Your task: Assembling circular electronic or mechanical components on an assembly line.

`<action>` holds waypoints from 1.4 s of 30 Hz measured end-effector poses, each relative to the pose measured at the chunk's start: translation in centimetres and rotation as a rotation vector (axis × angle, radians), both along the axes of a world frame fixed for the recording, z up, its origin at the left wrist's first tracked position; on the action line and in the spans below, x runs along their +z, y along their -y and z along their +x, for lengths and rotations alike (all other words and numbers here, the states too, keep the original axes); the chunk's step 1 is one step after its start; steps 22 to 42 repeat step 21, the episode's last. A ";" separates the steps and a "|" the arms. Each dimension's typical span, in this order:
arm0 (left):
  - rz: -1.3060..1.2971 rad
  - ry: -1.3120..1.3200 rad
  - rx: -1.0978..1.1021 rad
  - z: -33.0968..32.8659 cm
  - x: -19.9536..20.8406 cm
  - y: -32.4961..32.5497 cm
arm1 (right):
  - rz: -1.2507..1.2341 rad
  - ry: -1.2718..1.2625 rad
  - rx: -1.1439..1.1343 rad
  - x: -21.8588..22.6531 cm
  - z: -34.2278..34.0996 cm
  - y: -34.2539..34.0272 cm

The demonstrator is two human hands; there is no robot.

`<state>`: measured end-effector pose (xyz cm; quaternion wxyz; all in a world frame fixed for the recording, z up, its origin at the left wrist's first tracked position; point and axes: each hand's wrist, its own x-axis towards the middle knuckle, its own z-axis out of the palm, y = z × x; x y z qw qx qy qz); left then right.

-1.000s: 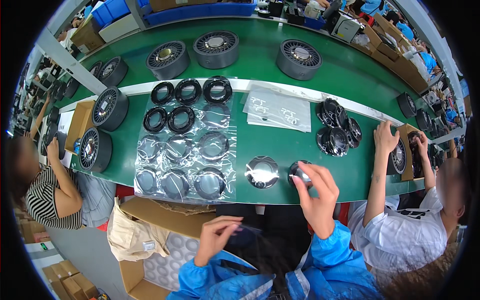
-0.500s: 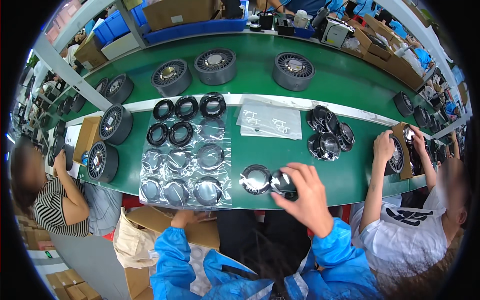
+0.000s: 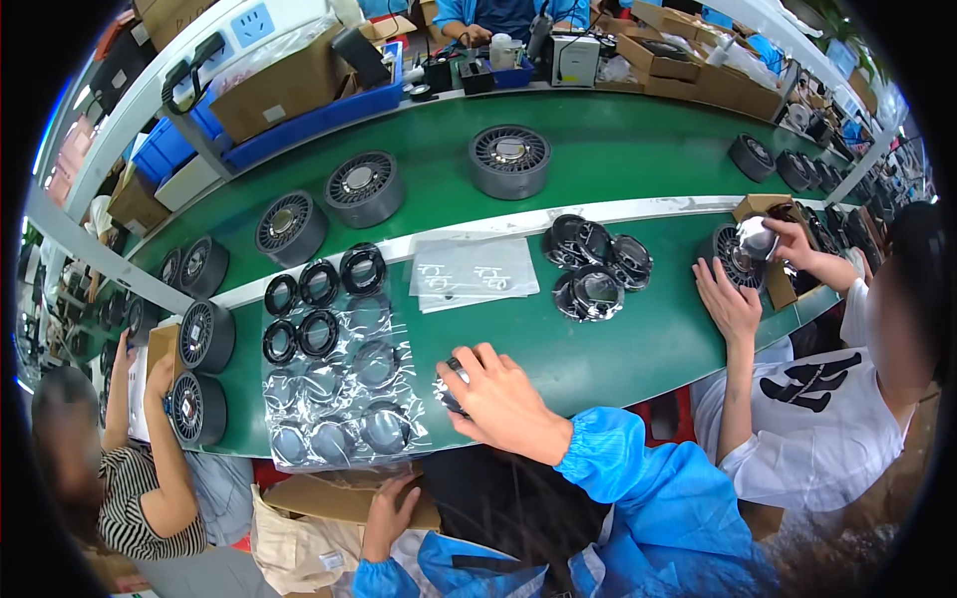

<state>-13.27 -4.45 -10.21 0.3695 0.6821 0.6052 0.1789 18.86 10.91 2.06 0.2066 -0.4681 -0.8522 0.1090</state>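
My right hand (image 3: 506, 404) is at the front of the green bench, fingers bent over a shiny black round cap (image 3: 451, 384); the hand covers most of it. Below the bench edge, my left hand (image 3: 391, 513) holds nothing, its fingers apart beside the open cardboard box (image 3: 334, 496). Left of my right hand lies a clear plastic sheet (image 3: 344, 399) with rows of round pockets. Several black rings (image 3: 318, 334) occupy its far rows. Behind my right hand are flat translucent plastic bags (image 3: 474, 271). A cluster of black round caps (image 3: 598, 289) sits to their right.
Grey finned wheel-shaped parts (image 3: 509, 159) stand behind a white rail (image 3: 578, 214). Co-workers sit at both sides; the right one's hand (image 3: 731, 304) touches another such part. A cloth bag (image 3: 299, 538) hangs below the bench. Blue bins (image 3: 309, 128) and cartons line the back.
The view has shifted to the right. My right hand has moved left toward the plastic sheet, over where the two round caps lay. My left hand's fingers now show beside the box.
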 end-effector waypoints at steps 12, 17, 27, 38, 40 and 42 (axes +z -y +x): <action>0.011 0.114 -0.018 5.3 6.0 0.3 | -0.177 0.029 0.047 1.5 4.3 0.8; -0.023 0.198 -0.027 7.0 7.0 1.5 | -0.034 -0.134 -0.185 5.2 12.8 -0.5; -0.029 0.420 -0.209 10.7 10.3 -3.1 | -0.036 -0.103 -0.306 6.2 18.3 -5.8; -0.029 0.420 -0.209 10.7 10.3 -3.1 | -0.036 -0.103 -0.306 6.2 18.3 -5.8; -0.029 0.420 -0.209 10.7 10.3 -3.1 | -0.036 -0.103 -0.306 6.2 18.3 -5.8; -0.029 0.420 -0.209 10.7 10.3 -3.1 | -0.036 -0.103 -0.306 6.2 18.3 -5.8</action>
